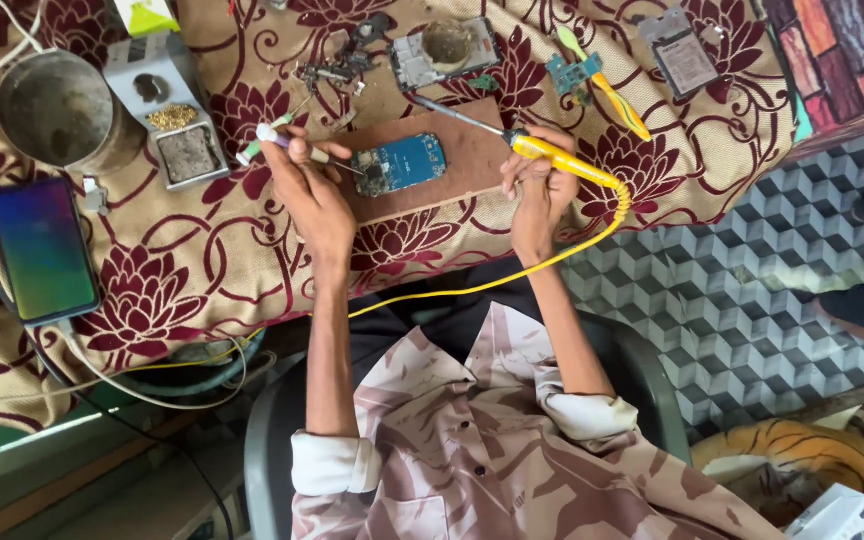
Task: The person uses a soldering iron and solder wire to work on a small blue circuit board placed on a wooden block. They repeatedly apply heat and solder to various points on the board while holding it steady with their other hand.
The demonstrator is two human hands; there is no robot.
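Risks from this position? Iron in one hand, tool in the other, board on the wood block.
1. The soldering iron tip points over the patterned cloth; a slip might scorch it.
2. The yellow cord loops across the lap and may snag.
3. The blue circuit board lies unclamped on the wood block, steadied only by the left hand; it may shift.

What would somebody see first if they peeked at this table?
Probably the bright yellow soldering iron in the right hand, its tip reaching toward the blue circuit board on a brown board mid-table. The left hand holds a thin tool beside it. A glowing phone lies far left.
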